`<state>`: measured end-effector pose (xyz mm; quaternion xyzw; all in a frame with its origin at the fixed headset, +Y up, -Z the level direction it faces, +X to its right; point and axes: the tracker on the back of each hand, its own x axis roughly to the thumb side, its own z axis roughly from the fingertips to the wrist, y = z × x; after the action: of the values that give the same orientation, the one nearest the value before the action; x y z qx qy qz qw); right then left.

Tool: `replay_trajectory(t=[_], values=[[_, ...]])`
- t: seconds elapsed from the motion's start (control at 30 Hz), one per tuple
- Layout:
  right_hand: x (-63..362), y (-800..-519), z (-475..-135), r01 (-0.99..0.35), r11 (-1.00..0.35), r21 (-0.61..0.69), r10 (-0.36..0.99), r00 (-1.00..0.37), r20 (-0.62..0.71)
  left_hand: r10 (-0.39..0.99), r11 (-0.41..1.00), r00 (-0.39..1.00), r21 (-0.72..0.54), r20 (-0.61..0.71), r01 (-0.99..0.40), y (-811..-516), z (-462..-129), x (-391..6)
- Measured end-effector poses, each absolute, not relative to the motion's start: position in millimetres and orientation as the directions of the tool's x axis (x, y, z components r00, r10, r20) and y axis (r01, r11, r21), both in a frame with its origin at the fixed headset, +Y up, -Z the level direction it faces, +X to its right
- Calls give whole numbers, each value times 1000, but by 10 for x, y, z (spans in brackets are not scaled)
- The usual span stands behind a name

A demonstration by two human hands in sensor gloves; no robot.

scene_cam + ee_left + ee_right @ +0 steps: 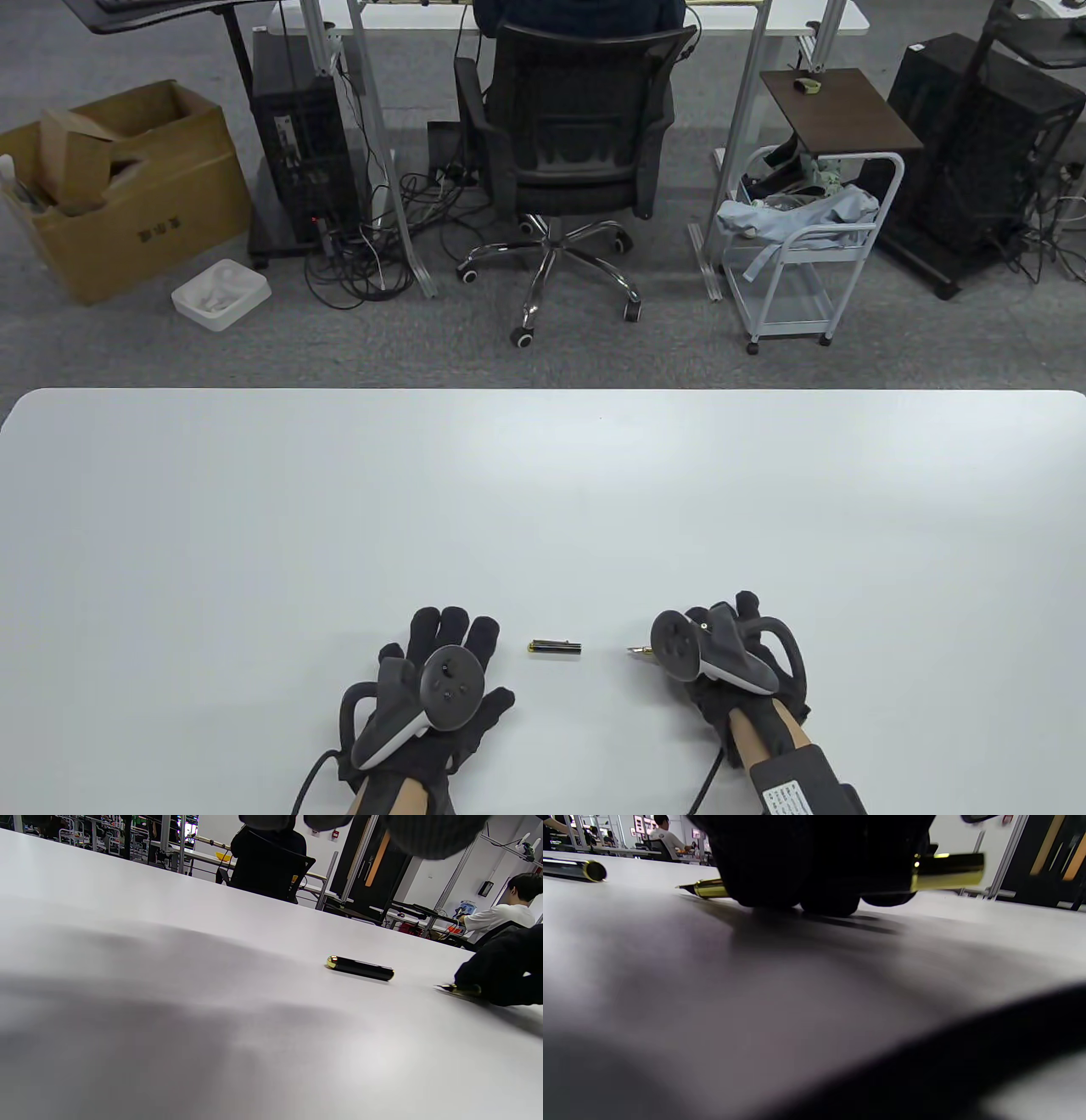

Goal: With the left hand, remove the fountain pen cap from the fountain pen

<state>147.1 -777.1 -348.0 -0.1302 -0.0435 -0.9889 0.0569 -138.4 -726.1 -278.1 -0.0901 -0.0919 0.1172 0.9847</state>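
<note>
The black pen cap (555, 649) with a gold end lies alone on the white table (543, 509) between the two hands; it also shows in the left wrist view (360, 968) and at the left edge of the right wrist view (575, 869). My left hand (450, 671) lies flat and spread, just left of the cap, holding nothing. My right hand (721, 654) grips the uncapped fountain pen (941, 870) against the table. Its gold nib (638, 651) sticks out to the left, also in the right wrist view (706, 889) and the left wrist view (460, 988).
The table's far edge (543, 390) runs across the middle of the table view. Beyond it on the floor are an office chair (577, 161), a white cart (802, 246) and a cardboard box (119, 187).
</note>
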Motion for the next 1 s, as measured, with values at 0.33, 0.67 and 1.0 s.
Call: replay_trajectory(t=[0.33,0.67,1.0], values=[[1471,-7735,-3486,148,-977,154,-105,-960,260,242,957,957,-204,162,-208,-7278,-2784,-1368],[1679,-6695,-3002,-123,-992,-31,110,-956,272,250,953,957,-214,150,-215,-7288,-2778,-1373],[2117,-7148,-2627,-212,-975,59,220,-959,178,226,951,965,-246,133,-189,-7355,-2813,-1354]])
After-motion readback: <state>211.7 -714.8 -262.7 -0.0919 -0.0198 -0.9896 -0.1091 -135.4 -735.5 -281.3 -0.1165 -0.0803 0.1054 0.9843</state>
